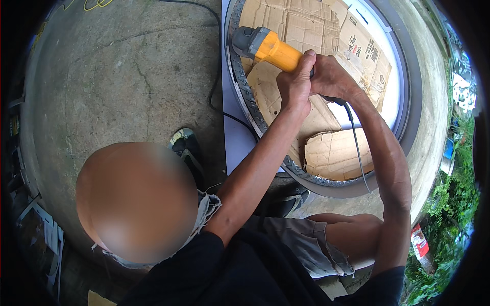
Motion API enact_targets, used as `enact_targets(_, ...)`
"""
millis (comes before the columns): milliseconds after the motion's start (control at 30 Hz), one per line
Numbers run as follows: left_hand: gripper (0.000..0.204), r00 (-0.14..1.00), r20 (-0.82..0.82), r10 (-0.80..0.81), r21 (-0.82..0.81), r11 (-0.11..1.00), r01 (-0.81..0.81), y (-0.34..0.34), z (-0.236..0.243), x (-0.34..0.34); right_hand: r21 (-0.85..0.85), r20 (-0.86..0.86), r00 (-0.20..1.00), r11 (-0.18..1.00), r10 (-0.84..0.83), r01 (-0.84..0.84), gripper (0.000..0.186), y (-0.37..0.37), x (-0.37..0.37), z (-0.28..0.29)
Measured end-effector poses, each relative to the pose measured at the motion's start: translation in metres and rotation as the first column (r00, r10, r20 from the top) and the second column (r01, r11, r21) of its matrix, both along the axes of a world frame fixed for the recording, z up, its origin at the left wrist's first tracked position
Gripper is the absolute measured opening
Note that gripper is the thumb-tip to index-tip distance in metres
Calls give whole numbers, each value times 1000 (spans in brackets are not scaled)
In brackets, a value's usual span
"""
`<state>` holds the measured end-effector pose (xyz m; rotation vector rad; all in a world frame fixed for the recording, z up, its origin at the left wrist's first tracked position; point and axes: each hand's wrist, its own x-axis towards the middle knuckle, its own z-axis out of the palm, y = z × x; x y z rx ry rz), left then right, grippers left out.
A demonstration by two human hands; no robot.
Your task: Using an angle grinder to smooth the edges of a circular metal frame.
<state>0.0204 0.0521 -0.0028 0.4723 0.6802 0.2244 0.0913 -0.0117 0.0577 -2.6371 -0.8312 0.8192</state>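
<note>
A yellow angle grinder (pixel 278 52) with a grey and black head is held in both hands. Its head lies over the far left part of a large grey metal ring (pixel 408 109); whether the disc touches the metal I cannot tell. My left hand (pixel 295 86) is closed round the rear of the yellow body, thumb on top. Just to its right, my right hand (pixel 332 76) wraps the back end of the grinder, against the left. A black power cord (pixel 353 135) hangs from there. Pieces of cardboard (pixel 306 25) lie inside the ring.
A white sheet (pixel 239 148) lies under the ring on the concrete floor (pixel 127 76). Another black cable (pixel 217 84) runs along its left side. My shoe (pixel 186 148) stands left of the ring. Green plants (pixel 451 204) border the floor at right.
</note>
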Motion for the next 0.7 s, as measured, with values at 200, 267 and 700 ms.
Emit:
enact_targets(200,35,1000,-10,12,1,1000,-12,4,4,0,24,-5,1000,1000,-18,18,52,0,-1,-2)
enact_targets(267,34,1000,-18,18,3,1000,-18,2,4,-1,5,-17,1000,1000,-2,2,52,-1,0,-1)
enact_targets(700,46,999,13,-33,-7,999,34,-1,-3,-1,-2,54,998,1000,-14,15,46,-5,-1,-6)
